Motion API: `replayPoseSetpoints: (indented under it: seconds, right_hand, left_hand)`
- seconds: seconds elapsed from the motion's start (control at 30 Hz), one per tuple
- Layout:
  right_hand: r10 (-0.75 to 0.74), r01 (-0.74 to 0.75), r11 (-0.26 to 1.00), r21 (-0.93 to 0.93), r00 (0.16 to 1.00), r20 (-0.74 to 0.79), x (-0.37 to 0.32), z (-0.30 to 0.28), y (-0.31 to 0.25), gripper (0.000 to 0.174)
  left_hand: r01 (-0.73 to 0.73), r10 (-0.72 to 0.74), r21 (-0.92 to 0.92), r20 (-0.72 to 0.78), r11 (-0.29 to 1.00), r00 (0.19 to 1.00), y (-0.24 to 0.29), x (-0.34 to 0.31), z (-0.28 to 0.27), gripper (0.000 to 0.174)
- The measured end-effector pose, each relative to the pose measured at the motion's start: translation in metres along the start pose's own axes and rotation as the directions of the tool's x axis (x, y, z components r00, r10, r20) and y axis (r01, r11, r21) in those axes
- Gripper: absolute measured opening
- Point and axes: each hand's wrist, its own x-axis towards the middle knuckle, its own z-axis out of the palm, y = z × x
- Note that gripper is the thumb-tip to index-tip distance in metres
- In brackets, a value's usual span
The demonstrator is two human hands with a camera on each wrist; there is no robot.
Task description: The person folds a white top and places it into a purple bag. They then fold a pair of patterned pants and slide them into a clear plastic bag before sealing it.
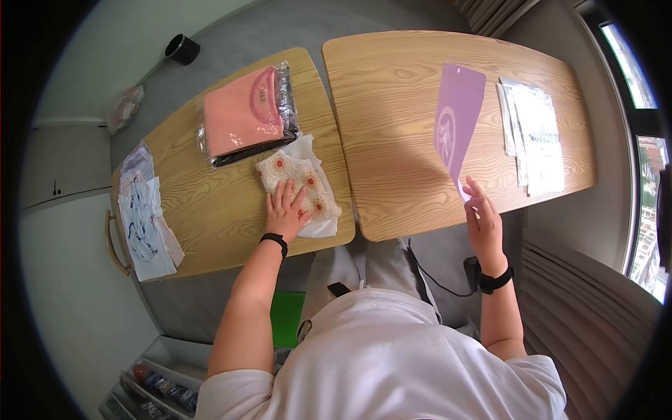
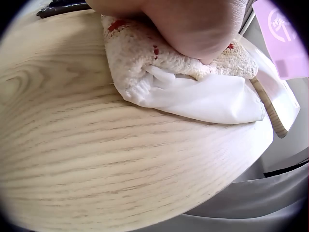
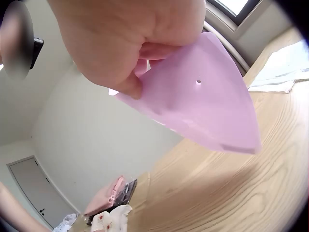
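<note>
Running lengthwise away from the fingers that pinch its near tip, the purple sheet (image 1: 458, 126) reaches out over the table (image 1: 392, 105) in the right hand (image 1: 483, 222), while well to their left the left hand (image 1: 285, 210) presses straight fingers flat on the folded crocheted cloth (image 1: 311, 183).

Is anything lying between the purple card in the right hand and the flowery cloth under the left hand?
Nothing visible does. Only bare wood of the right table and a strip of the left table lies between the purple card and the flowery cloth.
</note>
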Motion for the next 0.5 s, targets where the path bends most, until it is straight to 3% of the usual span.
replayPoseSetpoints:
  seconds: [0.07, 0.13, 0.17, 0.23, 0.27, 0.33, 0.37, 0.43, 0.5]
  right_hand:
    - [-0.032, 0.029, 0.999, 0.029, 0.996, 0.084, 0.000, 0.003, -0.044, 0.011]
    - [-0.182, 0.186, 0.983, 0.008, 0.949, 0.258, 0.007, 0.005, -0.095, 0.011]
    - [-0.211, 0.212, 0.977, 0.027, 0.939, 0.271, 0.010, 0.005, -0.120, 0.011]
    - [-0.322, 0.322, 0.943, 0.080, 0.829, 0.458, 0.014, 0.017, -0.181, 0.013]
    - [-0.354, 0.344, 0.932, 0.111, 0.806, 0.475, 0.014, 0.023, -0.199, 0.014]
    - [-0.408, 0.382, 0.910, 0.161, 0.759, 0.507, 0.019, 0.041, -0.226, 0.013]
    - [-0.440, 0.398, 0.896, 0.198, 0.727, 0.527, 0.019, 0.050, -0.238, 0.012]
    - [-0.483, 0.453, 0.868, 0.202, 0.677, 0.555, 0.024, 0.071, -0.264, 0.011]
    - [-0.522, 0.503, 0.838, 0.212, 0.625, 0.581, 0.029, 0.093, -0.288, 0.011]
  left_hand:
    - [0.004, -0.004, -0.026, -0.002, 1.000, 1.000, -0.001, 0.000, 0.001, 0.069]
    - [0.007, -0.006, -0.096, 0.012, 0.995, 1.000, -0.002, -0.001, -0.005, 0.068]
    - [0.011, -0.009, -0.137, 0.018, 0.991, 1.000, -0.002, -0.002, -0.010, 0.068]
    - [-0.067, 0.028, -0.318, -0.125, 0.946, 0.992, -0.010, -0.010, -0.021, 0.072]
    - [-0.044, 0.000, -0.319, -0.135, 0.947, 0.991, -0.014, -0.017, -0.028, 0.072]
    - [-0.138, -0.002, -0.568, -0.239, 0.811, 0.971, -0.027, -0.032, -0.051, 0.071]
    - [-0.130, -0.021, -0.569, -0.251, 0.812, 0.968, -0.037, -0.044, -0.062, 0.071]
    - [-0.135, -0.083, -0.941, -0.168, 0.310, 0.982, -0.056, -0.073, -0.088, 0.074]
    - [-0.120, -0.161, -0.937, -0.181, 0.330, 0.970, -0.081, -0.103, -0.093, 0.080]
